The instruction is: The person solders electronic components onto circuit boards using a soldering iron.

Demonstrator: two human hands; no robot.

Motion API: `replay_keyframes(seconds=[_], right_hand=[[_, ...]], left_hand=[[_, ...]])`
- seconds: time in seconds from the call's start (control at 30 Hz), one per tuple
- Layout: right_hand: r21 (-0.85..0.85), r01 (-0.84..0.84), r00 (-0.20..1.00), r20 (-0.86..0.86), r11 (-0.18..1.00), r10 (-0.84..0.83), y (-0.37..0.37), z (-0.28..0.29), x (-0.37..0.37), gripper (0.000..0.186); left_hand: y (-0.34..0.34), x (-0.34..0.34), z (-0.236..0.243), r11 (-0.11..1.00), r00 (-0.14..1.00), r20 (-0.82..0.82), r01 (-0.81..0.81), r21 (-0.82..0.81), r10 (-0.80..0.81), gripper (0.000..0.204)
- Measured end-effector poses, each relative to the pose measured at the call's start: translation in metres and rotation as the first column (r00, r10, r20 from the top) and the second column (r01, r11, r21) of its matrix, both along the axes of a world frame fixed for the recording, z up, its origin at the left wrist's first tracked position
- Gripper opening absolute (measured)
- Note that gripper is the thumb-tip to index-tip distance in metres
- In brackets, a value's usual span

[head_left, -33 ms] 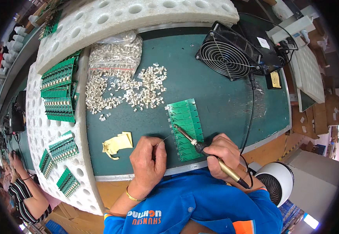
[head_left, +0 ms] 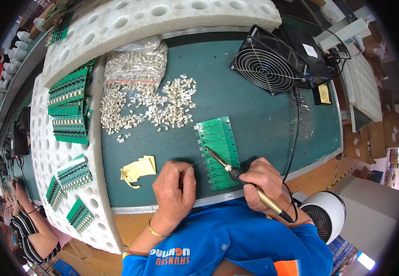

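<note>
A green circuit board panel (head_left: 219, 170) lies on the green mat in front of me, with white pin connectors along its left edge. My right hand (head_left: 262, 180) grips a soldering iron (head_left: 267, 202), whose tip rests at the board's left edge by the connector pins. My left hand (head_left: 175, 186) is pinched around a thin solder wire (head_left: 196, 163) that points toward the board. Left of that hand is a crumpled piece of yellow tape or paper (head_left: 139, 170). Farther back, a pile of small white connectors (head_left: 172, 103) spreads before a clear plastic bag (head_left: 137, 62) of more connectors.
A black fan (head_left: 266, 66) stands at the back right, with the iron's cord running near it. White foam boards (head_left: 105, 184) border the left and back, holding finished-looking green boards (head_left: 68, 129). A yellow sponge (head_left: 324, 94) sits at right. Another person's arm (head_left: 38, 230) shows far left.
</note>
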State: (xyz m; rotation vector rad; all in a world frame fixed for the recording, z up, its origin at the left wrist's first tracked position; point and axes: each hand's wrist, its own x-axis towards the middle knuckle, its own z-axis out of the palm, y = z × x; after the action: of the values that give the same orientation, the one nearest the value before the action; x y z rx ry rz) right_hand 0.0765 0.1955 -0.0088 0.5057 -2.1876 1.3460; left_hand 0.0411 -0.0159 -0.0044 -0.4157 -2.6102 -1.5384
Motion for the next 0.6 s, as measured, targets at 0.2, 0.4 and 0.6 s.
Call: replay_keyframes(seconds=[0.2, 0.4, 0.6], right_hand=[[0.109, -0.030, 0.999, -0.020, 0.994, 0.032, -0.0006, 0.0033, 0.0014, 0.015], [0.133, -0.027, 0.999, -0.019, 0.991, 0.030, -0.0008, 0.0034, 0.0018, 0.017], [0.167, -0.022, 0.999, -0.035, 0.986, 0.028, 0.0023, 0.0052, 0.0029, 0.017]], left_hand=[[0.0001, -0.0006, -0.0014, 1.000, 1.000, -0.014, -0.012, -0.002, 0.012, 0.005], [0.0009, -0.0005, -0.0008, 1.000, 1.000, -0.019, -0.011, -0.001, 0.011, 0.006], [-0.0002, -0.0012, -0.0013, 1.000, 0.999, -0.042, -0.007, -0.021, 0.007, 0.006]])
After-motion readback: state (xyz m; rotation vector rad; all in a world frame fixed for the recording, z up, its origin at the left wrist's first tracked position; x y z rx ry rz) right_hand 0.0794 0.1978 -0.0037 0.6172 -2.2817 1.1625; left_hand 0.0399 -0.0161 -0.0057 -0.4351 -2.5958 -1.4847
